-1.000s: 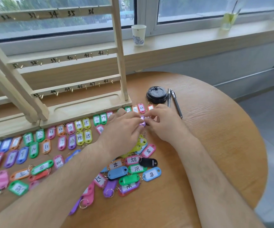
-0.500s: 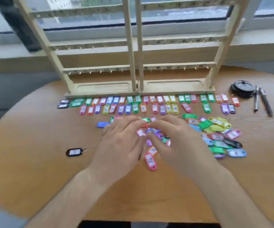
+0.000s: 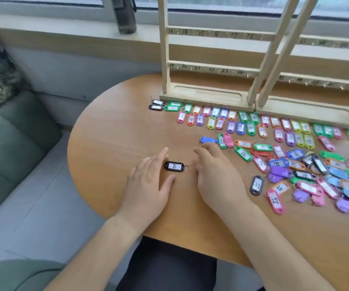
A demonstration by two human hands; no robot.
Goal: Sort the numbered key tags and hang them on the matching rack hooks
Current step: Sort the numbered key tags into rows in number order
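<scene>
Both hands lie low over the round wooden bench [image 3: 110, 143] with a lone black key tag [image 3: 174, 166] flat between them. The left hand [image 3: 148, 181] is spread, fingers straight and thumb out below the tag. Its fingers sit right at the tag's left end, though I cannot tell if they touch it. The right hand [image 3: 215, 173] is relaxed, fingers loosely bent, holding nothing, just clear of the tag's metal ring.

Rows of coloured tags [image 3: 240, 122] line the bench in front of the wooden rack [image 3: 207, 95], which stands at the far edge with numbered hook rails. A loose heap of tags [image 3: 316, 171] spreads to the right of the right hand. A dark bottle [image 3: 125, 15] stands on the windowsill.
</scene>
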